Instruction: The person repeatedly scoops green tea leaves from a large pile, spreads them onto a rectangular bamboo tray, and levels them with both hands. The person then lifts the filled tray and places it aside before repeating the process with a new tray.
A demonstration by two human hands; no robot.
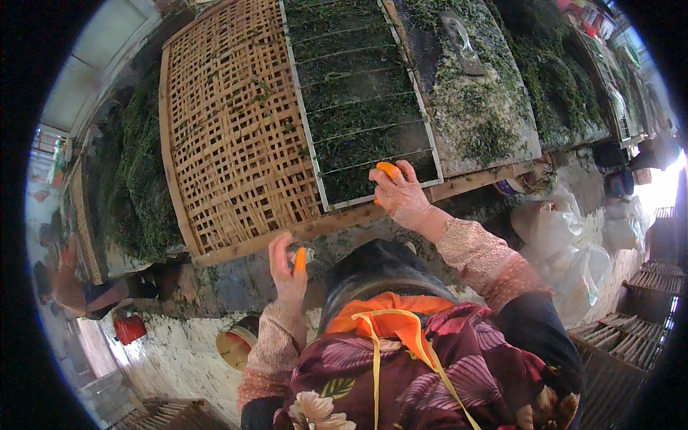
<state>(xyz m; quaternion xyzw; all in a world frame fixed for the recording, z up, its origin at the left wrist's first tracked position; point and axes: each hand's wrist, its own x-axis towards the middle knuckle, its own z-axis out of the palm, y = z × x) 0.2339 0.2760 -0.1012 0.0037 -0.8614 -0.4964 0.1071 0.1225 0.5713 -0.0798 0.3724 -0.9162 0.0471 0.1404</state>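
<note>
My right hand (pixel 400 196), with orange covers on its index finger and thumb, is over the near end of a white frame (pixel 365 202). Its fingers are bent, and whether they pinch anything is hidden. Thin wires cross the frame above a layer of dark green stringy plant matter (pixel 360 107). My left hand (pixel 287 271) is in front of the wooden-edged woven bamboo rack (pixel 236 134), apart from the right. It holds nothing that I can see, fingers and orange-covered thumb apart. The white frame lies along the rack's right part.
A metal trowel (pixel 462 43) lies on a board (pixel 524 129) strewn with green bits. Green heaps (pixel 134 156) flank the rack on the left and right (pixel 559 75). Plastic bags (pixel 561 263) and slatted racks (pixel 618 336) are at the right. Another person's arm (pixel 67 279) shows far left.
</note>
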